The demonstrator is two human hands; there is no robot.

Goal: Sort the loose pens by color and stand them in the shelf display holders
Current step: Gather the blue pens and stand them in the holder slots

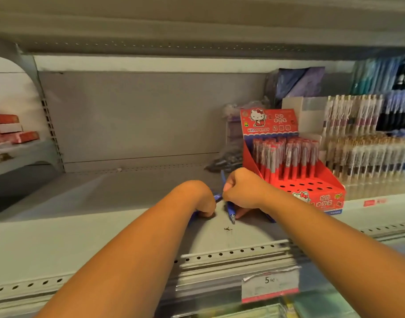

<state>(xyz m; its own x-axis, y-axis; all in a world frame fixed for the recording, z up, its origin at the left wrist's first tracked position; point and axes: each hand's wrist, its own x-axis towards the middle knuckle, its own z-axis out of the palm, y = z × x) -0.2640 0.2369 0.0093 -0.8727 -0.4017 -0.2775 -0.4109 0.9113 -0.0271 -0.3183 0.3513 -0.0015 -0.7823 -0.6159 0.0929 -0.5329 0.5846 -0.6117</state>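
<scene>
Both hands are being held low on the grey shelf (105, 214), close together, knuckles up. The right hand (240, 191) is being kept curled into a fist around one blue pen (230, 208), which is being gripped at a tilt with its tip touching the shelf surface. The left hand (200, 198) is also being kept curled, fingers tucked down against the shelf. A second blue pen (217, 197) is being clasped in it, one end showing between the two hands. A third blue pen (270, 218) is being partly covered by the right wrist; whether it is being gripped cannot be told. Just right of the hands, red pens (286, 157) are being carried upright in the back rows of one red display holder (328, 187). Their exact number cannot be counted.
</scene>
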